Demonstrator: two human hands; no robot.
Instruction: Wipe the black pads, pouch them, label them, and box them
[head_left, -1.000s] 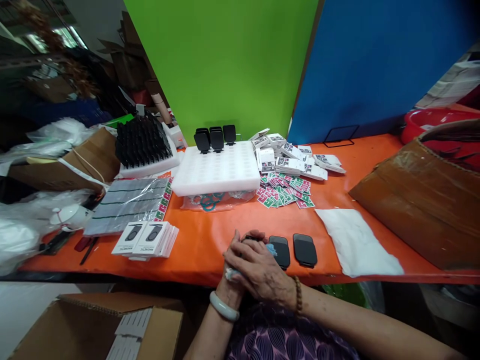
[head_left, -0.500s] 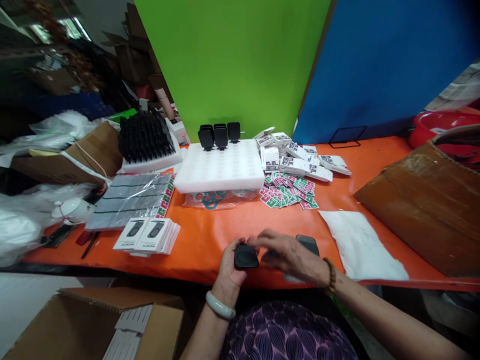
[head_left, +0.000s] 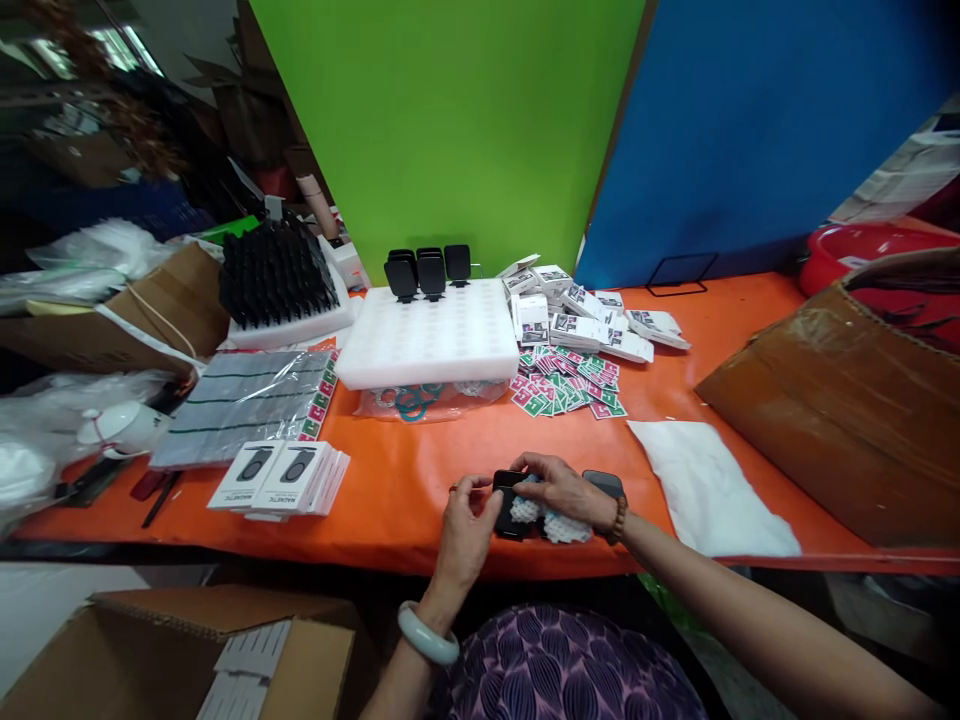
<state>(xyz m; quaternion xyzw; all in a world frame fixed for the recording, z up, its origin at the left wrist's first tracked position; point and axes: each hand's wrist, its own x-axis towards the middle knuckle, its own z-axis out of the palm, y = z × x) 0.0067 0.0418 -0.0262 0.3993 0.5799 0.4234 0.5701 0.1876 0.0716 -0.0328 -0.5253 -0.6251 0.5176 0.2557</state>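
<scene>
My left hand (head_left: 466, 515) grips the left edge of a black charger stand (head_left: 507, 528), thumb and fingers closed on it, low over the orange table's near edge. Across the charger stand lies my right hand (head_left: 559, 488), with a crumpled white and pale-blue cloth (head_left: 525, 508) under its fingers, pressed against the black surface. The fingers partly cover both. More of the same pale material lies below the palm. Just beyond the right wrist is another flat black charger piece (head_left: 604, 484), partly covered by the hand.
A white foam tray (head_left: 427, 345) holds several upright black stands. White boxes (head_left: 581, 325) and printed cards (head_left: 566, 382) lie right of it. Boxed chargers (head_left: 289, 475) are stacked at left. A white pad (head_left: 712, 490) and a brown carton (head_left: 832, 400) sit at right.
My right hand has moved onto the charger stand, bringing the cloth against it. My left hand has shifted from holding it in the palm to gripping its left edge. The view has shifted slightly.
</scene>
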